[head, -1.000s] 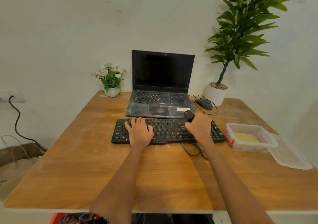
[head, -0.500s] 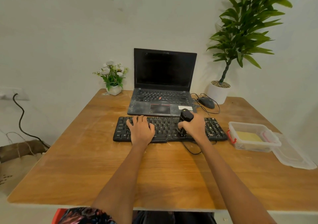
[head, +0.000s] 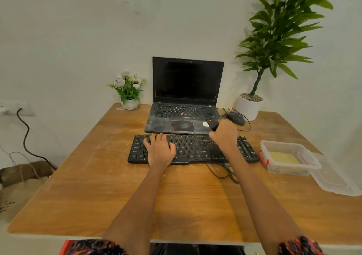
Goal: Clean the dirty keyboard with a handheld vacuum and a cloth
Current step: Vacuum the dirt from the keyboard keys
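Note:
A dusty black keyboard lies across the middle of the wooden table. My left hand rests flat on its left half, fingers spread over the keys. My right hand grips a small black handheld vacuum over the keyboard's right half near its back edge; only the vacuum's top shows above my fingers. A yellow cloth lies inside a clear plastic box to the right of the keyboard.
A dusty open laptop stands just behind the keyboard. A black mouse with its cable and a tall potted plant are at the back right. A small flower pot sits back left. The box's lid lies at the right edge.
My right hand with the vacuum slid left along the keys, then right and toward the keyboard's back edge. My left hand stayed on the left half.

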